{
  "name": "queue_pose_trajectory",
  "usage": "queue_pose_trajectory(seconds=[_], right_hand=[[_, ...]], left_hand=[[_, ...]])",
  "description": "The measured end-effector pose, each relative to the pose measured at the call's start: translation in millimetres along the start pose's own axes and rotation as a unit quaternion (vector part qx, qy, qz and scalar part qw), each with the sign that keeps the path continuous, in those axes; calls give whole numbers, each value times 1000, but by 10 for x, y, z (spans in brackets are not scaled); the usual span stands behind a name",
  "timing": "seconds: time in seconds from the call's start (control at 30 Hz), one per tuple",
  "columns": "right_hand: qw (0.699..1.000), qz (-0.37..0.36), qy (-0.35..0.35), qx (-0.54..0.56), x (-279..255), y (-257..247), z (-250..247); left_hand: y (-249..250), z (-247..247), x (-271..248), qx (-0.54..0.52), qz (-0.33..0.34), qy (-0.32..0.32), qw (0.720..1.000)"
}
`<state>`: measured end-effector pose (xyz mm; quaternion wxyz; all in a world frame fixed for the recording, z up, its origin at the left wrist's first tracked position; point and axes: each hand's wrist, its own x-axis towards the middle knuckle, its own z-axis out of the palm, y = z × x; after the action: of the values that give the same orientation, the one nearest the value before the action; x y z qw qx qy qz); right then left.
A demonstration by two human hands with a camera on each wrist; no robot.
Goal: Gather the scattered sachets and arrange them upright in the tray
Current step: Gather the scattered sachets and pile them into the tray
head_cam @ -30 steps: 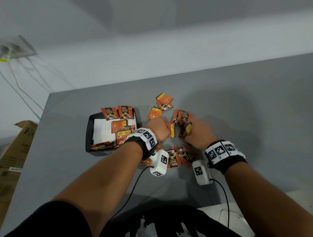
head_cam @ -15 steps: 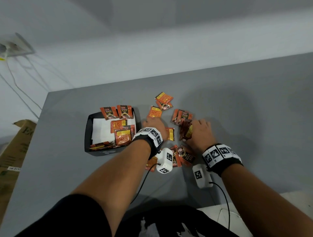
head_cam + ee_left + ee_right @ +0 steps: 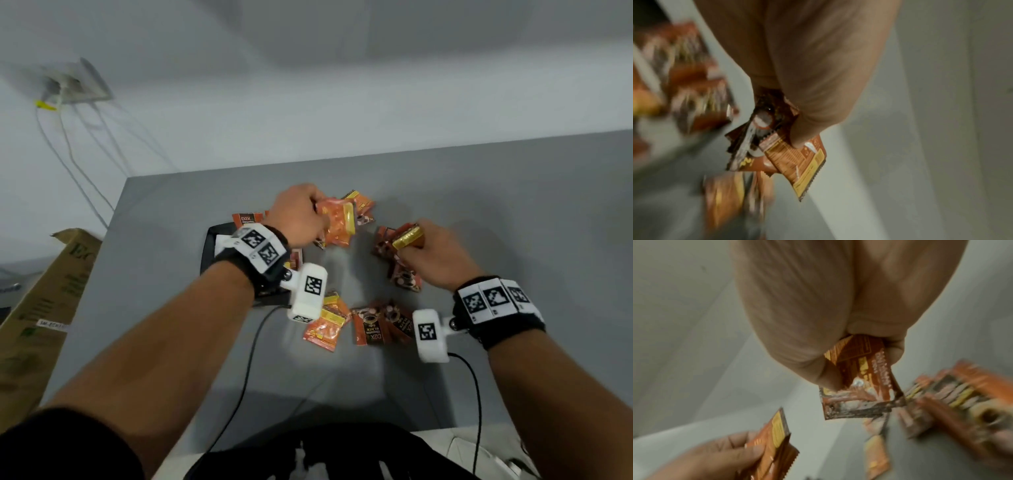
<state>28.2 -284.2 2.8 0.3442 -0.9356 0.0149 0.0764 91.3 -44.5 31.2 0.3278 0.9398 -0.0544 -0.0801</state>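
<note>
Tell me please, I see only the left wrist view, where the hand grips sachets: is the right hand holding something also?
Observer: Yes. The right hand grips sachets too.
Operator: Are other sachets lying behind my camera?
Observer: Yes. Several loose sachets lie flat on the table, between both wrists.
Operator: Is my hand above the tray?
Observer: No. The left hand is above the table, right of the black tray.
</note>
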Motion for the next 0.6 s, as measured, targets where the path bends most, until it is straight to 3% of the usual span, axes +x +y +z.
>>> queue_pose_trajectory(seconds=[0.1,0.23,0.33,0.47,0.6], right_hand=[[996,-16,-8,85,38,-338,97],[989,-71,-63,116,164,-823,415],[987,-101,-110,63,299,-1153,780],[978,-113,-173,-38,434,-1395,1303],[959,-134,-176,-177,440,-1437,1624]], left_hand=[[-327,-538,-80,43,-10,36,998],[-860,-818,-339,134,-36,-12,990],[-1141,-714,-507,174,-39,-60,982],[-1248,-565,-646,204,-15,-77,976],[-1371,-497,-713,166,-7,-105,981]])
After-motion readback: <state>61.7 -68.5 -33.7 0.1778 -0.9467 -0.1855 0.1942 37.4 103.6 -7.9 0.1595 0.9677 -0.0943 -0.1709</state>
